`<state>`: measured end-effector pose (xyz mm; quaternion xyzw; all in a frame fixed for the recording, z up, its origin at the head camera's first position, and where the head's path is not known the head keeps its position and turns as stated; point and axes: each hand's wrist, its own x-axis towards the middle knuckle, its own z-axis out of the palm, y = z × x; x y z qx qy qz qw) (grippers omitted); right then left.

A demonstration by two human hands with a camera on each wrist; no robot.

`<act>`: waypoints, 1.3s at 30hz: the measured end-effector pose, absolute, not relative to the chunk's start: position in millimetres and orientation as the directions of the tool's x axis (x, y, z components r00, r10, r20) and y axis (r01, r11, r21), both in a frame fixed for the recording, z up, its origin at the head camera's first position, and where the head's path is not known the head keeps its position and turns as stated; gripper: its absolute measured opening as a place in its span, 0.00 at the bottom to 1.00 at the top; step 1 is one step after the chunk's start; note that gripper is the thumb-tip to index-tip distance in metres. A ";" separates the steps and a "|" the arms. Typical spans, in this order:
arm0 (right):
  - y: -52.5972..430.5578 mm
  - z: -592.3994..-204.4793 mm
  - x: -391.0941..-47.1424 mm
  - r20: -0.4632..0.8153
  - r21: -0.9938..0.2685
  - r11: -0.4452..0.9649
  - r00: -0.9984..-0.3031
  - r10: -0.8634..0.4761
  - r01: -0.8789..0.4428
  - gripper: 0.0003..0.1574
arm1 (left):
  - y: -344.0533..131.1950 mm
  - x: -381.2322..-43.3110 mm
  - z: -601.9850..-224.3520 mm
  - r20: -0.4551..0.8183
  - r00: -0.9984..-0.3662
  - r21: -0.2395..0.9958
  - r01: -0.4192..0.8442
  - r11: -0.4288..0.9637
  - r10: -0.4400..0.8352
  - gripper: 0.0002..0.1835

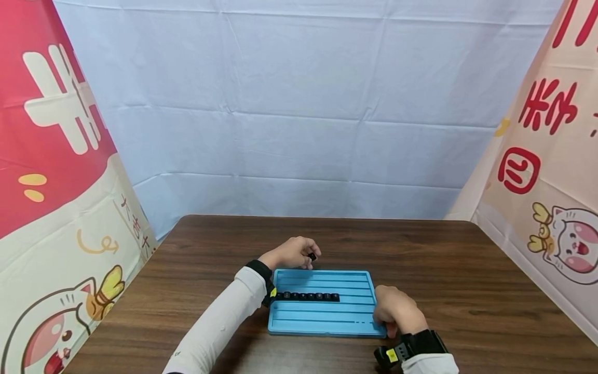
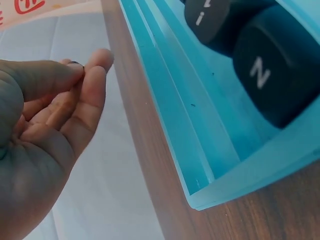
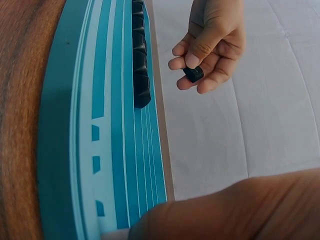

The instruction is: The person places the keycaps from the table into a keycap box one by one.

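My left hand (image 1: 293, 252) is just beyond the far left side of a blue ridged tray (image 1: 317, 326), pinching a small black keycap (image 1: 312, 256) between thumb and fingers. In the right wrist view that keycap (image 3: 193, 74) shows clearly under the thumb. A row of black keycaps (image 1: 310, 297) stands along one of the tray's grooves, its left end partly behind the left wrist. Close up in the left wrist view, the end keycap (image 2: 277, 65) bears the letter N. My right hand (image 1: 398, 309) grips the tray's right edge, with most of its fingertips hidden.
The tray lies on a dark wooden table (image 1: 224, 236). A pale cloth (image 1: 299, 145) hangs behind the table, and printed curtains with cartoon cats flank it at the left (image 1: 42, 291) and right (image 1: 556, 228). Both wrists wear black straps with camera units.
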<state>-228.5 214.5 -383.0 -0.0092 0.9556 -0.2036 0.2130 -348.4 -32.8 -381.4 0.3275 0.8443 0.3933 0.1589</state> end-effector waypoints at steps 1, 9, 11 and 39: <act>214.6 -382.9 -228.3 -0.403 -0.392 0.918 -0.909 -0.105 0.067 0.06 | -33.1 -348.7 -382.1 -0.008 -0.736 0.766 0.431 0.477 0.677 0.15; 214.4 -383.4 -228.4 -0.405 -0.388 0.919 -0.909 -0.098 0.073 0.06 | -36.1 -352.5 -385.7 0.023 -0.730 0.717 0.488 0.498 0.683 0.11; 214.5 -383.5 -228.4 -0.406 -0.388 0.919 -0.909 -0.096 0.076 0.05 | -36.2 -352.0 -385.7 0.023 -0.738 0.717 0.483 0.503 0.675 0.12; 215.1 -383.8 -228.3 -0.404 -0.397 0.915 -0.909 -0.103 0.073 0.04 | -37.0 -349.8 -386.1 0.017 -0.706 0.793 0.441 0.420 0.708 0.09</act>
